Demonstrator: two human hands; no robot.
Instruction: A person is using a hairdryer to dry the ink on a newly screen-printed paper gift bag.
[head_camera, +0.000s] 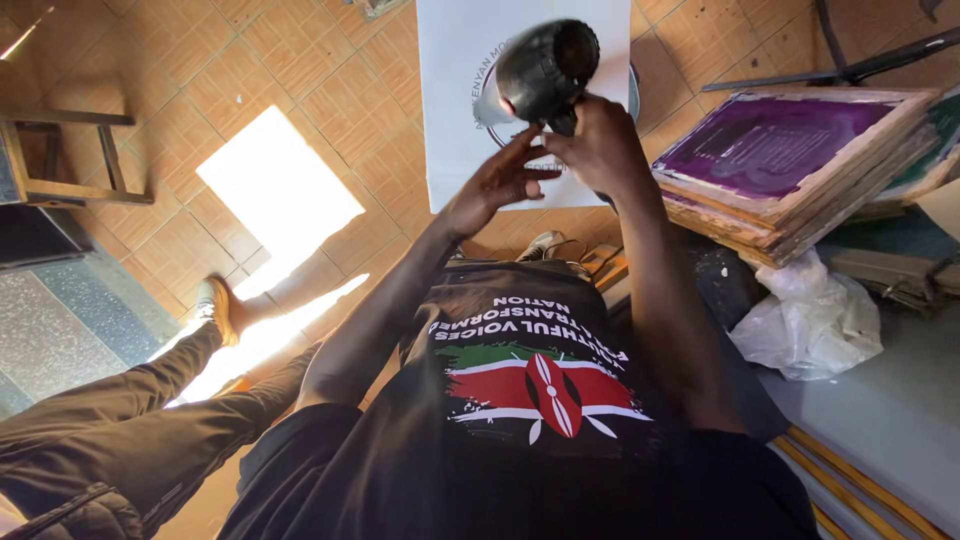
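A black hair dryer (545, 70) is raised in front of me, its round end facing the camera. My right hand (600, 145) grips its handle from below. My left hand (500, 180) reaches in from the left, fingers spread, touching the handle next to my right hand. Behind the dryer hangs a white printed sheet (455, 110) with a dark round print, partly hidden by the dryer and my hands.
A stack of wooden printing screens (790, 170), the top one purple, lies at the right. Below it sits a crumpled white plastic bag (815, 320) on a grey table (890, 410). A wooden stool (60, 160) stands at the left on the tiled floor.
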